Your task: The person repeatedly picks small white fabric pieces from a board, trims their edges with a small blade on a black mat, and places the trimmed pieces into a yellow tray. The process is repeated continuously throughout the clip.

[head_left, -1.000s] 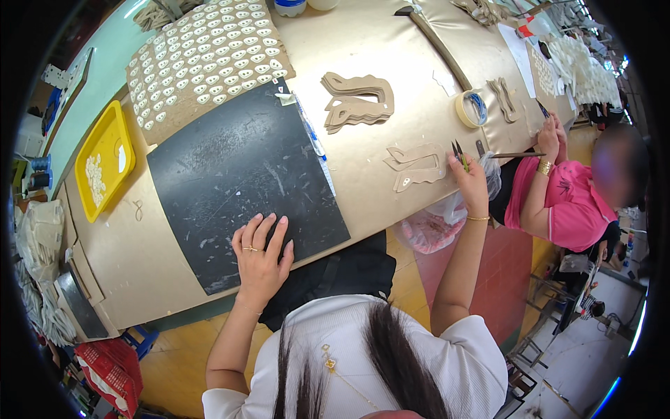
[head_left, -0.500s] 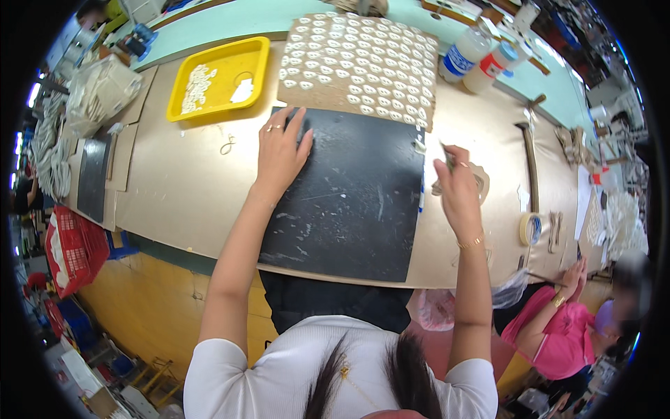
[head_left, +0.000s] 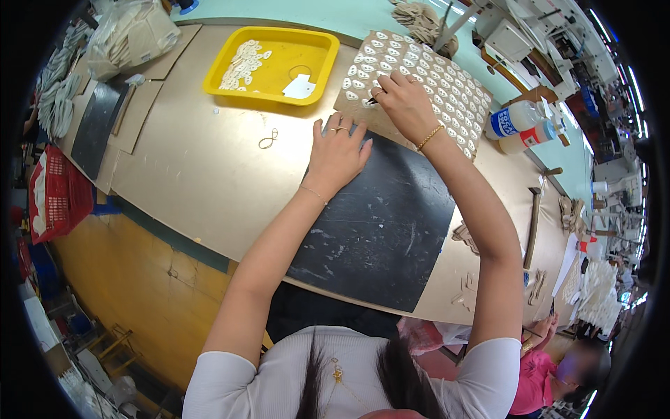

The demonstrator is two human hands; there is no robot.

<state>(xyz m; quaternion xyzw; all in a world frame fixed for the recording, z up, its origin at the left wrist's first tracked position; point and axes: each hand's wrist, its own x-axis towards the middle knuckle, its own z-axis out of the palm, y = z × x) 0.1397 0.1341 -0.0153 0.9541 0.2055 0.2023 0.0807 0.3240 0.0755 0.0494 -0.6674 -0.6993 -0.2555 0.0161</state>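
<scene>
- White pc [head_left: 367, 105] sits on brown board [head_left: 360, 117], approx 8 o'c from R hand [head_left: 405, 105], just beyond the fingertips; R hand is nearer, L hand [head_left: 337, 153] a bit further off, w/ the pc at approx 1 o'c from it.
- Pc's long axis: partly covered, can't tell for sure; neighbouring pcs run roughly 9–3.
- R fingers curl round a dark tool [head_left: 373, 101], tip toward 8 o'c, right by the pc; touching or just short, can't tell.
- R hand is back-up over board's 8 o'c part; R forearm [head_left: 469, 192] runs from elbow at approx 5 o'c up to 11, bent.
- L hand is palm-down, fingers spread, empty AFAICT, on mat [head_left: 384, 223] at its 11 o'c corner; L forearm [head_left: 279, 241] comes in from 7.
- Tray [head_left: 212, 78], yellow, w/ loose white pcs, is approx 11 o'c from L hand, apart.
</scene>
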